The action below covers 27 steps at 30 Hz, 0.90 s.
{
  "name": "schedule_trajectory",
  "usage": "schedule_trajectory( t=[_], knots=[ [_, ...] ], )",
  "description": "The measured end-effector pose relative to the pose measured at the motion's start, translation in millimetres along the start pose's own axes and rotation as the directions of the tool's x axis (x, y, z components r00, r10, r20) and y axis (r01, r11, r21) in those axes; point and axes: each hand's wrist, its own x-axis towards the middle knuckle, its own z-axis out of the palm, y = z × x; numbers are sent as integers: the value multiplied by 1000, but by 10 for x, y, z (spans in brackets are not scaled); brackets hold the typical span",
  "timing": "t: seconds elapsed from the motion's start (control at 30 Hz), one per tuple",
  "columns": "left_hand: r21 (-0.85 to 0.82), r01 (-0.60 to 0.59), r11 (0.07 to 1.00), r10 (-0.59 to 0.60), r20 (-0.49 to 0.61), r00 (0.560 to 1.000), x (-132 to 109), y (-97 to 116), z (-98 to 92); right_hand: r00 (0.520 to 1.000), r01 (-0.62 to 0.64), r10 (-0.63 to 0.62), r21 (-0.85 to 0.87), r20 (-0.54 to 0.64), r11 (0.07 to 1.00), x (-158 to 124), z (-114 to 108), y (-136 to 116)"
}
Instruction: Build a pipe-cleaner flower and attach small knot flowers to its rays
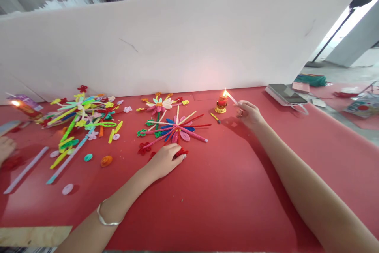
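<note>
My right hand (250, 114) pinches a thin whitish stick (231, 98), probably a glue stick, with its tip at the flame of a short red candle (222, 102) in a gold holder. A small yellow and black piece (215, 118) lies just in front of that candle. My left hand (167, 160) rests low over the table, its fingers curled around a red pipe-cleaner flower (181, 152) that is partly hidden. Right behind it lies a large pipe-cleaner flower (177, 128) with pink and blue petals and long stems. A pink and white flower (160, 105) sits farther back.
A white board (177, 47) stands along the red table's (225, 190) back edge. Colourful pipe-cleaner pieces (79, 107) are heaped at left, beside another lit candle (26, 110). Another person's hand (6, 147) shows at the left edge. A white device with a cable (286, 94) lies at right.
</note>
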Motion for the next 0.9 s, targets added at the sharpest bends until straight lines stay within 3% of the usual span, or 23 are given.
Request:
schedule_trajectory(
  t=[0.9],
  knots=[
    [-1,-5,1000,5,-8,1000,2,-27,18,1000,-11,10,26,6,1000,28,-18,24]
  ],
)
